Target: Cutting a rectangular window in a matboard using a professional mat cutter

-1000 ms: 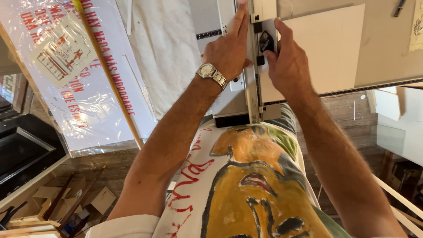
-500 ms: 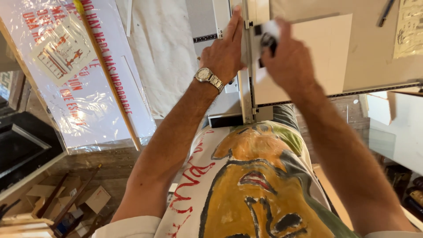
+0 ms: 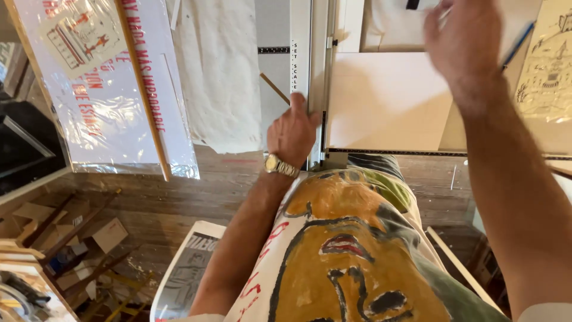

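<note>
Board [image 3: 387, 98], a pale blank sheet, stands against the wall cutter, its left edge tight beside the upright metal rail [image 3: 301, 65] and its lower edge resting on the horizontal ledge [image 3: 417, 152]; that is where the hands are busy. Starting at the far left, a plastic-wrapped poster [image 3: 101, 101] with red lettering leans on the wall, a thin wooden strip [image 3: 143, 89] lying slantwise across it; below it, offcuts of wood and card [image 3: 65, 238] sit heaped on the plank floor. Next comes a sheet of rough whitish paper [image 3: 217, 71] hanging on the wall, just beside the rail. The left hand [image 3: 292, 134], a gold wristwatch [image 3: 280, 166] on its wrist, presses against the rail low down, fingers curled round the rail's edge in a loose grip, right by the board's lower left corner. Under both arms, a large painted canvas [image 3: 333, 250] with an ochre face outlined in black fills the foreground; a printed sheet [image 3: 185, 268] pokes out at its left. Further right, the right hand [image 3: 468, 39] hangs blurred above the board's upper right corner, fingers spread fairly wide, holding nothing that I can make out. At the far right, a cream drawing [image 3: 548, 65] in ink hangs on the wall.
</note>
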